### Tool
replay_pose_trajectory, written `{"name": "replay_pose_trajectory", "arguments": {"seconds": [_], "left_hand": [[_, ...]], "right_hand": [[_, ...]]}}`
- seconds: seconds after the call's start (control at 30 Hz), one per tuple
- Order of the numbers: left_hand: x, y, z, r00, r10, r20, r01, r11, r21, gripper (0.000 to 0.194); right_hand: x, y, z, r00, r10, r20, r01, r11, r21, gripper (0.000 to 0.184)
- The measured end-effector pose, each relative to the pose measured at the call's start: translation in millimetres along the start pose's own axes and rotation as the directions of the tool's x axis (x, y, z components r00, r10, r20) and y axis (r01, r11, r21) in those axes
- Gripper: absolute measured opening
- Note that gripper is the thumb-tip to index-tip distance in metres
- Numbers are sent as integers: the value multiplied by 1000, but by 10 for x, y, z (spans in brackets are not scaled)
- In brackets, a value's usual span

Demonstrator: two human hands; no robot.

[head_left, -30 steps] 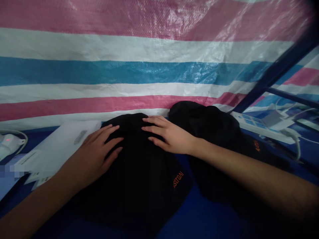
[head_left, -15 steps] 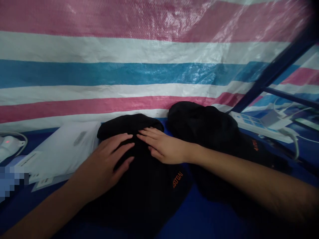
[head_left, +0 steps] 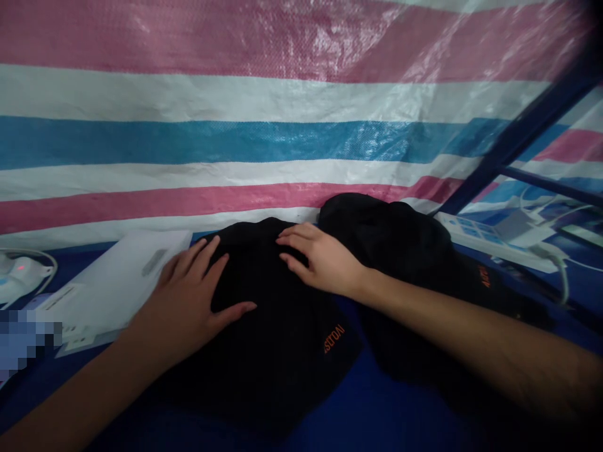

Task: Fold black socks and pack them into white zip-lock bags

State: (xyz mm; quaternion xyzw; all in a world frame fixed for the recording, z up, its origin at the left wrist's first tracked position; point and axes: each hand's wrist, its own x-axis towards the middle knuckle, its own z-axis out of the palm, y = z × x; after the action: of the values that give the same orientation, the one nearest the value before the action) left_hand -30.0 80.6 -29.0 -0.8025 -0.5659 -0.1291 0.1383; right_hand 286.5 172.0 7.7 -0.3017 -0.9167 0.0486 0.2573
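Note:
A black fabric item [head_left: 268, 351] with orange lettering lies on the blue surface; whether it is a garment or a bag I cannot tell. My left hand [head_left: 188, 295] rests along its upper left side, fingers spread and thumb stretched over the cloth. At its upper right edge, my right hand [head_left: 325, 260] lies with fingers slightly bent and thumb apart, gripping nothing visible. To the right, a second black fabric item [head_left: 391, 245] with similar orange lettering sits bunched up, partly covered by my right forearm.
White papers or plastic sleeves [head_left: 117, 276] lie left of the cloth. Beyond them is a white device [head_left: 19, 276] with a red light and cable. A power strip [head_left: 490, 238] with plugs stands at right by a dark blue frame bar [head_left: 518, 132]. Striped sheeting [head_left: 235, 141] forms the back.
My left hand has moved up and left, its fingers spreading wider. My right hand has shifted slightly right and up. The cloth's rolled far edge now looks flatter.

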Motion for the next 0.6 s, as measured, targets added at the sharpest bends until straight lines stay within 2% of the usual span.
{"name": "replay_pose_trajectory", "arguments": {"seconds": [0.1, 0.17, 0.27, 0.33, 0.4, 0.53, 0.6], "left_hand": [[145, -111, -71, 996, -87, -20, 88, 995, 44, 90], [249, -201, -105, 989, -137, 56, 136, 990, 30, 83], [355, -287, -166, 977, -168, 132, 171, 985, -18, 69], [370, -293, -224, 979, -178, 102, 183, 983, -35, 57], [345, -273, -290, 982, -179, 53, 182, 981, -61, 47], [237, -245, -397, 992, -127, -25, 125, 988, -92, 22], [182, -256, -430, 997, -79, -14, 77, 994, -77, 23]], "right_hand": [[74, 149, -36, 985, 117, -127, -122, 992, -33, 41], [115, 274, -27, 974, 182, -138, -186, 982, -20, 44], [147, 420, -2, 963, 246, -112, -243, 969, 47, 29], [148, 462, -4, 955, 274, -112, -264, 960, 95, 19], [134, 469, -22, 945, 299, -131, -283, 950, 130, 15], [76, 457, -112, 943, 303, -135, -286, 949, 135, 18], [25, 448, -192, 959, 256, -124, -245, 965, 98, 22]]}}
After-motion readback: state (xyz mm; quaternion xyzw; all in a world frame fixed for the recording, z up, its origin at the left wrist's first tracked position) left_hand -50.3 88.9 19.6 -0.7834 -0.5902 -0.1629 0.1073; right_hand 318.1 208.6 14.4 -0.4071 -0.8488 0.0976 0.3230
